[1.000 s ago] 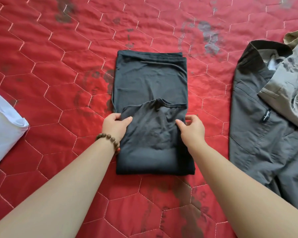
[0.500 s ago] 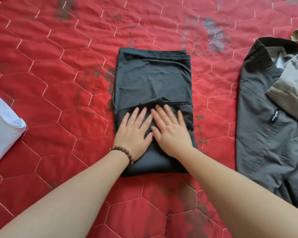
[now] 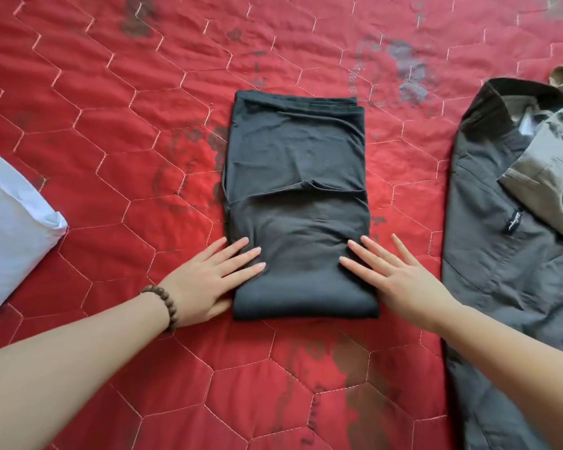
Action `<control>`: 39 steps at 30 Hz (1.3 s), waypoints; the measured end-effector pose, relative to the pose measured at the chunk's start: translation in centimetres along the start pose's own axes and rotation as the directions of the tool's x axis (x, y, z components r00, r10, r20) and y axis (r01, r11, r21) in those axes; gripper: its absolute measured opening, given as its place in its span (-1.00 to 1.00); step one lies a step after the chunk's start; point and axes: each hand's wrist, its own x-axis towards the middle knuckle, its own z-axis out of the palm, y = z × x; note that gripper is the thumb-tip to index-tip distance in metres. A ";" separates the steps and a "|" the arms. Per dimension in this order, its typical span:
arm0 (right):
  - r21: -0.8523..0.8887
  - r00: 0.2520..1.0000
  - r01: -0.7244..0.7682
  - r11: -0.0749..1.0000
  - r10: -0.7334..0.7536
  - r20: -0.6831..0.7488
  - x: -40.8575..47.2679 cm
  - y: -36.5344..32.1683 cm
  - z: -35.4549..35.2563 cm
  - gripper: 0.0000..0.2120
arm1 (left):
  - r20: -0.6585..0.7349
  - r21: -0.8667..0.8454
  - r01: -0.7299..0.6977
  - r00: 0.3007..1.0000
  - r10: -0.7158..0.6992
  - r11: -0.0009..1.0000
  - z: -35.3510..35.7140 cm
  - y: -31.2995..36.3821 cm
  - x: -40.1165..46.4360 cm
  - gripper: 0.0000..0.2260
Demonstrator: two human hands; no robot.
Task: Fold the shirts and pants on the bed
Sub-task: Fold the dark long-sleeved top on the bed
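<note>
A black shirt (image 3: 296, 177) lies folded into a narrow rectangle in the middle of the red quilted bed (image 3: 111, 131), its near part doubled over the far part. My left hand (image 3: 215, 280), with a bead bracelet on the wrist, lies flat with straight fingers on the shirt's near left edge. My right hand (image 3: 397, 277) lies flat with spread fingers on its near right edge. Neither hand grips the cloth.
A folded white garment (image 3: 10, 228) sits at the left edge of the bed. Dark grey pants (image 3: 501, 248) lie unfolded along the right side, with an olive-grey garment (image 3: 553, 170) lying over their upper part.
My hands first held the folded-over flap at its sides, then pressed side by side on its middle. Now they have slid apart to the shirt's left and right edges.
</note>
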 end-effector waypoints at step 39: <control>0.904 0.480 -0.406 0.135 0.873 0.086 16.8 6.7 -5.9 -0.76 | -0.040 -0.896 0.412 0.301 -0.953 0.167 -6.1 -10.7 16.3 -0.86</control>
